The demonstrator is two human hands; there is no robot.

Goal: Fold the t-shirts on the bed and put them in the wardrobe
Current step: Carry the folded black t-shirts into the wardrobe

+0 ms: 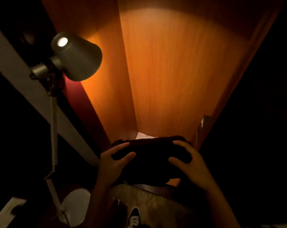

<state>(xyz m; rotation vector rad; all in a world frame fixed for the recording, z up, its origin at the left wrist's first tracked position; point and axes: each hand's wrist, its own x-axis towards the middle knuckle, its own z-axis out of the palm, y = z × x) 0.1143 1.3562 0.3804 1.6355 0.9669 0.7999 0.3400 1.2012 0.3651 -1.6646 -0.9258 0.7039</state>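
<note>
Stowing step: left hand (113,163) and right hand (191,162), fingers clamped on folded dark t-shirt (151,155), at wardrobe (172,71) mouth; next push toward 12 o'clock, release

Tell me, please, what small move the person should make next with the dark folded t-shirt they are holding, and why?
Probably ease the folded t-shirt forward and down into the wardrobe. Both the left hand and right hand grip it by its sides at the lit opening, and something pale already lies just beyond it inside, seemingly a place to rest it.
</note>
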